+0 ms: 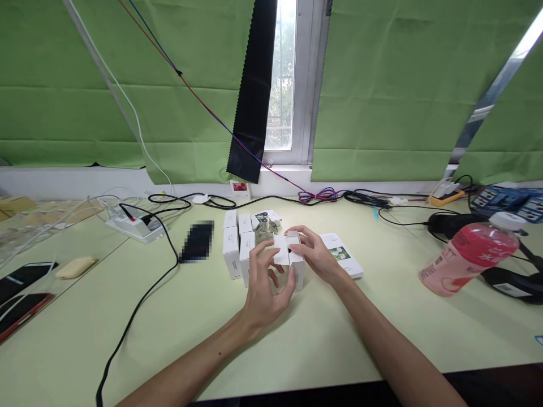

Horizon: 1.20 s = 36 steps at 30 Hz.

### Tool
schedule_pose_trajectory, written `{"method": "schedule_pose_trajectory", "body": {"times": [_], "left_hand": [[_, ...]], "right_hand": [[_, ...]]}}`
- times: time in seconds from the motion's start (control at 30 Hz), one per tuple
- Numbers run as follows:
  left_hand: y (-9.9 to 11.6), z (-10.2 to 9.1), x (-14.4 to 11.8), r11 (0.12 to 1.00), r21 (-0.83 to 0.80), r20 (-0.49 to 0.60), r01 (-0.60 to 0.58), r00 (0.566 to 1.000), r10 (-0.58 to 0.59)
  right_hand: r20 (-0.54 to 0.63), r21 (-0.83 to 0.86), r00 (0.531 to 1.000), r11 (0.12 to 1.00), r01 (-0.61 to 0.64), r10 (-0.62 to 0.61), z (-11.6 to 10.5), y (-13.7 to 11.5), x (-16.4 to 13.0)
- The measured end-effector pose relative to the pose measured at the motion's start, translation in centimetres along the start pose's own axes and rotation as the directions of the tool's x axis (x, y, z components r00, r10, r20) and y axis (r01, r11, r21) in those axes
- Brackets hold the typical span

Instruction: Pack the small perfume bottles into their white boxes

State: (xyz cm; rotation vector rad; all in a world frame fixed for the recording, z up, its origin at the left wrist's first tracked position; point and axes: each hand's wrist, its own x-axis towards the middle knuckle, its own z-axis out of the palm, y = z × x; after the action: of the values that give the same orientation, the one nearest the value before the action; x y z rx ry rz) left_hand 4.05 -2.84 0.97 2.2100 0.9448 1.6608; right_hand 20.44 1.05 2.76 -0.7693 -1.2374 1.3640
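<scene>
Both hands meet at a small white box (292,261) in the middle of the pale green table (322,333). My right hand (314,255) grips the box from the right, its top flap open. My left hand (265,288) holds the box's front and left side, fingers on the flap. Just behind the box lies a small shiny metal part (266,229). Several more white boxes (235,246) stand in rows to the left of the one I hold.
A flat leaflet pack (344,254) lies right of my hands. A pink drink bottle (470,251) lies tilted at the right near black headphones (504,282). A power strip (133,226) and a black cable (139,299) are at the left, phones (21,288) at the left edge.
</scene>
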Motion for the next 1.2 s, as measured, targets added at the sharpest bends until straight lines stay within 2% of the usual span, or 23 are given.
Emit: {"method": "schedule_pose_trajectory", "body": {"times": [0.13, 0.53, 0.83, 1.0, 1.2], "left_hand": [[-0.10, 0.05, -0.12, 1.000, -0.002, 0.008, 0.012, 1.000, -0.012], [-0.15, 0.09, -0.05, 1.000, 0.021, 0.008, 0.012, 1.000, -0.012], [-0.60, 0.45, -0.18, 0.994, -0.040, 0.003, 0.101, 0.995, -0.101], [-0.64, 0.59, -0.21, 0.985, -0.087, 0.036, 0.150, 0.988, -0.148], [-0.63, 0.69, -0.10, 0.971, -0.118, 0.053, 0.207, 0.978, -0.202]], "right_hand": [[-0.012, 0.005, 1.000, 1.000, 0.004, -0.004, -0.08, 0.30, 0.25], [-0.140, 0.053, 0.990, 0.998, 0.029, -0.021, 0.13, 0.77, 0.96], [-0.141, 0.035, 0.990, 0.999, 0.003, 0.002, 0.26, 0.44, 0.84], [-0.154, 0.028, 0.988, 0.999, -0.022, 0.026, 0.35, 0.02, 0.62], [-0.118, -0.034, 0.990, 0.996, -0.086, 0.081, 0.12, -0.05, 0.23]]}}
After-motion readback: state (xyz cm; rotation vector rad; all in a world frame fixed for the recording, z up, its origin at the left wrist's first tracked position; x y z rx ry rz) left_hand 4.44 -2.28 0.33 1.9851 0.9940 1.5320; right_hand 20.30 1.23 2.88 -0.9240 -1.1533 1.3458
